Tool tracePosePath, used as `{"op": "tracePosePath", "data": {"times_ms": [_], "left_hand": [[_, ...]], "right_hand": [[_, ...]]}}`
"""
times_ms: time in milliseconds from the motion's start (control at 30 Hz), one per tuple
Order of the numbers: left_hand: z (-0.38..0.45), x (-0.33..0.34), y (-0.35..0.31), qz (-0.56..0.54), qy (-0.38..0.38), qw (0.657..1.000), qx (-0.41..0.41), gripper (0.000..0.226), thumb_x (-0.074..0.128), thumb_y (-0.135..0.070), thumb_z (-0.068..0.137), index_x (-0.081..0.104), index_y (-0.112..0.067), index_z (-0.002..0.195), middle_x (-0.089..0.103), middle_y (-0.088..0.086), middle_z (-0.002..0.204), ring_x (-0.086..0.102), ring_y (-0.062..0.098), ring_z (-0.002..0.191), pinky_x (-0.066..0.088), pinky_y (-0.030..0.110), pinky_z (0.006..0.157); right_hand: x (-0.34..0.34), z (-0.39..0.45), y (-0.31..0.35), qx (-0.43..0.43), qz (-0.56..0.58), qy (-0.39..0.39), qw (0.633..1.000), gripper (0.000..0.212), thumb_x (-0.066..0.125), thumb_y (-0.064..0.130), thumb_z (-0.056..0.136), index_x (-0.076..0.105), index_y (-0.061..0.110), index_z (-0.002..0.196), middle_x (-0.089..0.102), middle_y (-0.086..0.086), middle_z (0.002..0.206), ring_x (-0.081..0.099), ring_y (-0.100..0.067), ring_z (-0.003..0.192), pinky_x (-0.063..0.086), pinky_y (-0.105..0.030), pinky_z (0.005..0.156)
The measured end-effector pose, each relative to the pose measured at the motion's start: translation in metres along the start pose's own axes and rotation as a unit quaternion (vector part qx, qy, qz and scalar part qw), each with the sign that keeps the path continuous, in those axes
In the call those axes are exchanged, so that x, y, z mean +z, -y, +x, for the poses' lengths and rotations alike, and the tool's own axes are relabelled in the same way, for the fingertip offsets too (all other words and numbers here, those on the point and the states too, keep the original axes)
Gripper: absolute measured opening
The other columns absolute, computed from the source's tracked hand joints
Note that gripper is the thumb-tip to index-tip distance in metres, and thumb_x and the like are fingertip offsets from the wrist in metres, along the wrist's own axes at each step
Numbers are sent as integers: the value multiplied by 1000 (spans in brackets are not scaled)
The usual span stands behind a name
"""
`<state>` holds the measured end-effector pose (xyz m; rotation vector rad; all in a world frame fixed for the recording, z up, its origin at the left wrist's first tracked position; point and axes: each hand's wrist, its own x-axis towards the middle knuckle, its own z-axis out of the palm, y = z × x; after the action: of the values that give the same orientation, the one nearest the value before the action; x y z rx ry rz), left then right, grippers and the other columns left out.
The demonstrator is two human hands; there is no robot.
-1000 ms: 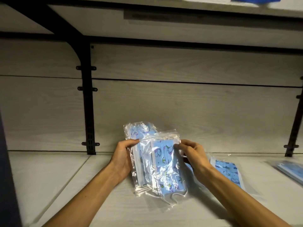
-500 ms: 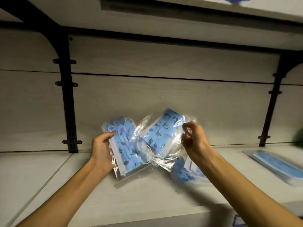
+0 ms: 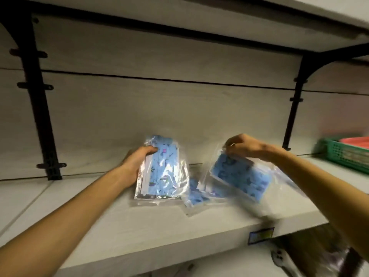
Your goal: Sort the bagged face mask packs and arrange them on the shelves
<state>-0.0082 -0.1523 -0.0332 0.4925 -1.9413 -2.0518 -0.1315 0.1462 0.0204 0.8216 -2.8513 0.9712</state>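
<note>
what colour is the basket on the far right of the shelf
Green basket, with something red inside; the head view shows it, though blurred.

two bare forearms enter from the lower edge of the head view, one from the lower left, one from the lower right. no sleeve, cuff or glove covers either arm as far as the frame reaches. left hand (image 3: 137, 163): no ring, watch or band on the visible wrist or thumb; fingers mostly hidden. right hand (image 3: 244, 145): knuckles and wrist bare, no jewellery seen; fingertips blurred, nail detail not legible. no marks, dressings or tattoos discernible on either forearm.
</note>
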Motion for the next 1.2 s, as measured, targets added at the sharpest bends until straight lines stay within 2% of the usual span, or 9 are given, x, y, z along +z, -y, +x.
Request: {"op": "tracePosePath", "data": {"times_ms": [133, 333, 600, 733, 833, 900, 1000, 1100, 1200], "left_hand": [[0, -4, 19, 50, -47, 997, 26, 21, 72, -24, 89, 71, -7, 100, 77, 18, 91, 74, 33, 81, 61, 48, 82], [6, -33, 20, 68, -75, 991, 82, 15, 71, -23, 90, 72, -8, 94, 78, 10, 85, 73, 24, 77, 56, 30, 73], [9, -34, 17, 44, -94, 993, 51, 26, 73, -27, 89, 70, -8, 105, 75, 17, 105, 69, 36, 103, 53, 51, 100], [0, -29, 13, -1, -60, 997, 39, 33, 78, -31, 84, 71, -10, 110, 76, 16, 103, 71, 38, 100, 57, 56, 87], [-7, -26, 14, -17, -2, 999, 43, 39, 78, -26, 85, 69, -3, 116, 76, 20, 100, 73, 41, 96, 60, 54, 84], [-8, -26, 15, -24, 25, 998, 56, 42, 78, -21, 85, 67, 0, 119, 76, 21, 104, 72, 40, 100, 56, 55, 95], [-11, -24, 13, -64, 46, 994, 79, 44, 77, -13, 83, 65, 2, 122, 74, 22, 110, 71, 39, 105, 53, 55, 99], [-12, -23, 10, -118, 53, 988, 81, 47, 75, -19, 82, 66, 3, 122, 72, 24, 115, 68, 42, 110, 50, 55, 103], [-15, -25, 5, -166, 67, 982, 54, 27, 66, -30, 87, 78, -8, 99, 76, 17, 96, 72, 34, 86, 57, 47, 89]], "right_hand": [[24, 16, 28, -60, -208, 47, 975, 16, 59, 15, 94, 72, 14, 103, 67, -4, 101, 60, -21, 91, 47, -30, 78], [55, 30, 53, -107, -290, 50, 950, 22, 53, 19, 91, 52, 21, 69, 62, -6, 87, 57, -27, 84, 49, -33, 77], [93, 0, 76, -205, -382, 178, 883, 32, 55, 14, 91, 78, 31, 105, 73, 8, 110, 64, -19, 98, 52, -33, 90], [95, -2, 72, -145, -238, 156, 948, 30, 57, 11, 92, 75, 19, 115, 73, 0, 117, 66, -22, 104, 52, -36, 96], [106, -4, 62, -99, -20, 101, 990, 41, 65, 36, 95, 64, 10, 126, 71, -7, 120, 67, -23, 106, 54, -37, 94], [116, -7, 60, -49, 140, 96, 984, 44, 72, 42, 89, 64, 10, 118, 75, -6, 108, 71, -22, 96, 56, -33, 83], [126, -5, 56, -37, 272, 48, 960, 23, 79, 23, 85, 67, 6, 93, 73, -8, 82, 63, -21, 75, 51, -29, 66], [131, -5, 53, -41, 349, -5, 936, 10, 72, 15, 92, 68, 6, 95, 76, -9, 81, 69, -20, 71, 56, -28, 63], [136, -6, 51, -40, 392, -51, 918, 8, 63, 15, 98, 66, 10, 103, 76, -7, 78, 70, -21, 63, 59, -33, 60]]}}
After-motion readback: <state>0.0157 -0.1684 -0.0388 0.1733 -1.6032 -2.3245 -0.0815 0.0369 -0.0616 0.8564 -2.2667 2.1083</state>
